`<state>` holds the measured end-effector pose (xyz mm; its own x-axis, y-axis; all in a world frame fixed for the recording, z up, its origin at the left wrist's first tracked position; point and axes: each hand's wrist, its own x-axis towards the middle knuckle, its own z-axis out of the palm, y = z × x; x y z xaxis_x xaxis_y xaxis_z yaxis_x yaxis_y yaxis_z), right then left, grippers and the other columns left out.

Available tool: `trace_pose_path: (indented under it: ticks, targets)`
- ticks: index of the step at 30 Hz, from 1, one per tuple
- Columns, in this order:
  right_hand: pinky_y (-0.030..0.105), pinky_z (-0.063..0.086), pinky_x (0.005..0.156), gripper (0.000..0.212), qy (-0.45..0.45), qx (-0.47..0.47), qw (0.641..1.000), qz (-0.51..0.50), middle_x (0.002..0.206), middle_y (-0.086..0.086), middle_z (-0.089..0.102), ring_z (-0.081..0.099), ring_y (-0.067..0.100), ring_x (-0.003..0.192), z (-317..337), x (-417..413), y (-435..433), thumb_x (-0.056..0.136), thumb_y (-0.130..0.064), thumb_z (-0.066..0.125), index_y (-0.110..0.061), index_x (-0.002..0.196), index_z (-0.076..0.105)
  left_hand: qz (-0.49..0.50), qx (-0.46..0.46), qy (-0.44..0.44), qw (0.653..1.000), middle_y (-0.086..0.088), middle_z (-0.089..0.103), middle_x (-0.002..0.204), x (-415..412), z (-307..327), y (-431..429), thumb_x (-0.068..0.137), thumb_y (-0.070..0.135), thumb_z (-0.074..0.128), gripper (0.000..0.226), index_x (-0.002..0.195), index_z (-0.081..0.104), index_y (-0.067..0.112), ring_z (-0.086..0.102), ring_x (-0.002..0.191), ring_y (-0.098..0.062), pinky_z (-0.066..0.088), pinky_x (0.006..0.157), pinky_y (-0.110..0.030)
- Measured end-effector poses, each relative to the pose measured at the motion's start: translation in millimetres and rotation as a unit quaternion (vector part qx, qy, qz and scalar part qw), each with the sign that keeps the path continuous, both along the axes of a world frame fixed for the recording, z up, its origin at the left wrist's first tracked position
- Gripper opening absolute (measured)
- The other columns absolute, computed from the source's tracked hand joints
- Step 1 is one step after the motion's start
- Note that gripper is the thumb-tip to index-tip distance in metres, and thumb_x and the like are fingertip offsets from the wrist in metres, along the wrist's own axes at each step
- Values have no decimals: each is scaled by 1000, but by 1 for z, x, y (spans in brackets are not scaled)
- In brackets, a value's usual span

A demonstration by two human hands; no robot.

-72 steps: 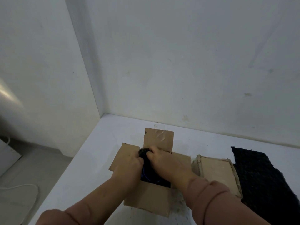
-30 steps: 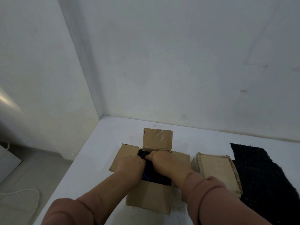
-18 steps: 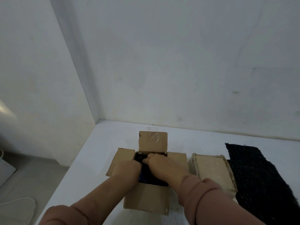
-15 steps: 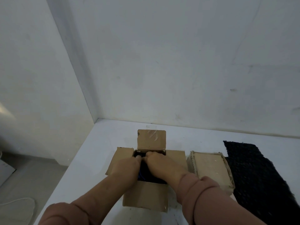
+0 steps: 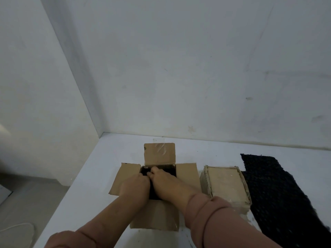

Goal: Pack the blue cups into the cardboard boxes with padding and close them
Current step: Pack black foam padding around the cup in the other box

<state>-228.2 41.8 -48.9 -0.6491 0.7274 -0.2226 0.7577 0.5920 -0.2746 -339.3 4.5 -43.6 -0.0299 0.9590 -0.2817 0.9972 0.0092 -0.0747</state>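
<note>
An open cardboard box (image 5: 159, 153) stands on the white table with all its flaps spread outward. Both my hands reach down into its opening. My left hand (image 5: 135, 184) and my right hand (image 5: 165, 181) press side by side on black padding (image 5: 169, 170) that fills the box. The blue cup is hidden under the padding and my hands. A second cardboard box (image 5: 224, 184), closed, sits just to the right of the open one.
A large sheet of black padding (image 5: 279, 190) lies flat at the right of the table. White walls meet in a corner behind the boxes. The table's left edge (image 5: 78, 178) drops to a grey floor with a white cable (image 5: 19, 227).
My hands have pushed deeper into the box, and the blue rim that showed between them is now covered. The camera has tilted slightly; the boxes stay where they were.
</note>
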Motion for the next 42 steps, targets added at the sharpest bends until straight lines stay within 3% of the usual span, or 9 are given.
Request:
trace_pose_path:
  ticks: [7,11,14,21,26,33,37,40,42]
  targets:
    - [29,37,100,43,181,23,975,-129,134,11,47,48,25,118,44,60,-8,90,-2,44,-8,133,49,28,58,-136,989,-7,59,118,26,23,4,90,10,46,28,116,56,14,60,104,-26,51,86,-34]
    - [21,44,85,27,357,158,859,-332,102,11,66,58,11,93,50,164,-17,82,5,52,-5,99,71,-32,75,-259,962,-3,52,132,89,41,5,91,8,47,41,129,51,23,57,112,-20,49,90,-31]
    - [19,38,83,23,310,109,792,-514,109,9,65,59,20,101,39,246,-32,88,-2,52,-9,101,70,-94,68,-333,936,0,51,133,147,43,-5,94,11,43,37,128,53,24,56,113,-19,48,92,-31]
    - [26,32,106,52,-8,-102,858,-504,147,13,34,41,27,131,-25,349,-76,87,-18,57,-17,137,44,-120,-105,-436,886,-4,52,127,274,15,-38,99,12,36,32,123,56,17,54,106,-20,43,86,-25]
    - [33,23,114,64,-30,-128,886,-444,157,6,12,17,31,141,-40,357,-89,90,-29,56,-23,146,26,260,-308,-558,725,-3,42,78,326,-3,-27,96,5,47,12,85,47,10,40,65,-12,39,76,-28]
    - [33,24,113,58,-4,-124,897,-424,156,6,15,18,30,139,-46,370,-87,91,-29,53,-24,145,31,367,-270,-622,637,-10,59,107,355,-18,-7,95,10,53,39,132,46,0,58,97,-27,44,76,-34]
    - [33,27,112,54,17,-111,897,-427,154,8,18,21,31,137,-50,372,-87,90,-26,50,-24,143,35,280,-201,-626,700,-11,61,95,364,-35,-4,91,18,60,13,101,54,10,59,84,-25,50,70,-36]
    - [34,28,111,51,32,-113,895,-430,154,8,19,21,31,137,-52,374,-87,91,-25,48,-23,141,38,188,-158,-532,810,-4,39,66,368,-42,-1,90,24,60,35,68,33,18,40,61,-19,32,59,-31]
    - [33,29,110,48,58,-115,888,-441,152,9,24,25,29,136,-52,376,-88,92,-22,46,-21,139,42,158,-140,-522,827,-2,30,63,370,-38,-2,88,22,59,40,66,26,19,32,59,-18,26,60,-30]
